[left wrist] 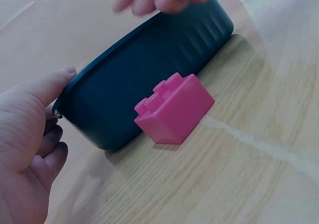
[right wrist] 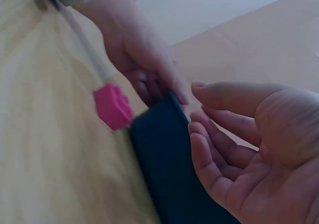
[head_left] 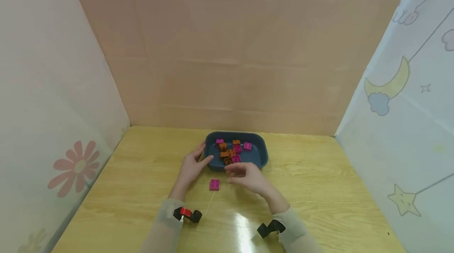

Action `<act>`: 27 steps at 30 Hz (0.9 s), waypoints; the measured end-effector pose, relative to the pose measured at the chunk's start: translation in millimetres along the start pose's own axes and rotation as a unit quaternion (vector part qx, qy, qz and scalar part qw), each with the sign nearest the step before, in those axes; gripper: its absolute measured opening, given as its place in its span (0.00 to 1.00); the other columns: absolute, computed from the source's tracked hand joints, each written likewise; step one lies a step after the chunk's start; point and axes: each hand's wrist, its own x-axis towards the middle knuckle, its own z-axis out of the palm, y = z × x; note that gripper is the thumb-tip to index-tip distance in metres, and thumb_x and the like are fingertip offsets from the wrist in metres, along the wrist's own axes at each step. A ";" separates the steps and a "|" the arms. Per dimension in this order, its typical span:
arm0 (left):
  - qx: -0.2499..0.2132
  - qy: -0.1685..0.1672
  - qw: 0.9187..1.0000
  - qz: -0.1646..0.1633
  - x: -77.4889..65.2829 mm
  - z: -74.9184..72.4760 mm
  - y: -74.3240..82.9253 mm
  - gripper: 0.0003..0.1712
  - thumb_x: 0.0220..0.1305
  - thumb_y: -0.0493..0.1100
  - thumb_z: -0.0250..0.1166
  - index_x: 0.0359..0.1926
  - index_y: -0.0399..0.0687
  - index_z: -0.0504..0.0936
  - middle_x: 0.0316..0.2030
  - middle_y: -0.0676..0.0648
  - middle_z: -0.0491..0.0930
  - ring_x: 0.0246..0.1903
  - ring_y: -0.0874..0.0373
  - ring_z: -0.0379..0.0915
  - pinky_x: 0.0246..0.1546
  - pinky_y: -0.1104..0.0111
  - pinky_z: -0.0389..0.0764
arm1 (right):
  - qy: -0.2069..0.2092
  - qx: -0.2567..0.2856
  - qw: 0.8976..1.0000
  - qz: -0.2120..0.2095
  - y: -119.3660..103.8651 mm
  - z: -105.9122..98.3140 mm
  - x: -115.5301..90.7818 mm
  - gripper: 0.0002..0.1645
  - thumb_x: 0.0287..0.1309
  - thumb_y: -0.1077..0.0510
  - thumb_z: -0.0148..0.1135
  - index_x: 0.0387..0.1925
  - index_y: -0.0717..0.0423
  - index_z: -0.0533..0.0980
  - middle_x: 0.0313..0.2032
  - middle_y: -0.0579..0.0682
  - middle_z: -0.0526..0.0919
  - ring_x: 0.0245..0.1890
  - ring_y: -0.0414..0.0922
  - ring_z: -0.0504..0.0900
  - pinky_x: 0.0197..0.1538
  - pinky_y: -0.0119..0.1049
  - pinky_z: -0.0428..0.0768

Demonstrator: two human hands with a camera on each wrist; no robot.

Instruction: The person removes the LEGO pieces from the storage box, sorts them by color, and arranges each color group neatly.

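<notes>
My left hand (head_left: 190, 169) grips the left end of a dark blue plastic tub (head_left: 258, 157), thumb over the rim and the other fingers outside the wall. Several pink and orange toy building bricks (head_left: 237, 149) lie inside, mostly toward the tub's left half. In front of the tub, a single pink brick (left wrist: 177, 109) sits on the table with its studs up. My right hand (head_left: 250, 176) hovers by the tub's front rim, fingers loosely bent and thumb apart from them. Nothing shows between those fingers in the right wrist view.
The wooden table (head_left: 319, 190) meets a tan backdrop (head_left: 230, 67) behind the tub. Patterned white panels stand at the left (head_left: 42, 99) and right (head_left: 408, 127). A pale thin line (left wrist: 259, 147) runs along the table from the pink brick toward me.
</notes>
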 end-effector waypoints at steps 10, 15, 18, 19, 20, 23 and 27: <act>-0.024 -0.007 1.000 -0.001 -1.7 -0.2 -0.6 0.45 0.72 0.52 0.74 0.80 0.39 0.66 0.81 0.50 0.62 0.81 0.50 0.54 0.76 0.59 0.64 | 0.080 0.006 0.996 0.035 2.6 -40.8 26.7 0.22 0.71 0.62 0.70 0.63 0.66 0.82 0.58 0.64 0.86 0.52 0.50 0.88 0.56 0.42 0.88; -0.016 -0.008 1.000 -0.005 -1.1 -1.0 -1.3 0.45 0.71 0.52 0.74 0.79 0.41 0.67 0.80 0.53 0.62 0.80 0.53 0.54 0.75 0.63 0.65 | 0.057 -0.052 0.996 0.048 11.1 -47.7 43.6 0.20 0.70 0.66 0.69 0.62 0.64 0.83 0.57 0.60 0.87 0.54 0.52 0.87 0.56 0.45 0.88; -0.015 -0.009 1.000 -0.006 -0.9 -1.2 -1.5 0.45 0.71 0.53 0.74 0.80 0.41 0.67 0.80 0.52 0.62 0.80 0.53 0.54 0.75 0.62 0.65 | 0.041 -0.076 0.995 0.056 14.7 -48.5 49.3 0.20 0.68 0.67 0.71 0.61 0.61 0.84 0.55 0.58 0.88 0.54 0.51 0.87 0.57 0.47 0.88; -0.016 -0.009 1.000 -0.004 -0.9 -1.3 -1.4 0.45 0.71 0.53 0.74 0.80 0.40 0.66 0.81 0.51 0.62 0.81 0.52 0.54 0.76 0.61 0.65 | 0.039 -0.084 0.994 0.057 15.7 -48.3 50.7 0.20 0.67 0.66 0.72 0.60 0.60 0.85 0.55 0.57 0.89 0.54 0.51 0.87 0.58 0.48 0.87; -0.016 -0.009 1.000 -0.002 -0.8 -1.3 -1.4 0.45 0.72 0.53 0.74 0.80 0.40 0.66 0.81 0.50 0.62 0.81 0.51 0.54 0.76 0.60 0.65 | 0.039 -0.092 0.993 0.059 16.9 -48.1 52.0 0.20 0.67 0.66 0.73 0.59 0.59 0.85 0.54 0.56 0.89 0.54 0.50 0.87 0.59 0.48 0.87; -0.016 -0.007 1.000 0.000 -0.4 -1.2 -1.3 0.45 0.72 0.54 0.74 0.79 0.39 0.67 0.81 0.49 0.62 0.81 0.50 0.54 0.76 0.59 0.64 | 0.043 -0.111 0.991 0.064 20.6 -47.6 54.5 0.20 0.64 0.66 0.75 0.57 0.57 0.87 0.52 0.53 0.90 0.54 0.50 0.87 0.61 0.51 0.86; -0.017 -0.005 1.000 0.002 -1.0 -1.2 -1.1 0.44 0.72 0.52 0.73 0.79 0.38 0.67 0.80 0.49 0.63 0.80 0.51 0.54 0.76 0.60 0.64 | 0.050 -0.126 0.988 0.074 24.5 -45.8 55.9 0.19 0.62 0.67 0.76 0.55 0.56 0.88 0.50 0.50 0.90 0.54 0.50 0.87 0.61 0.52 0.85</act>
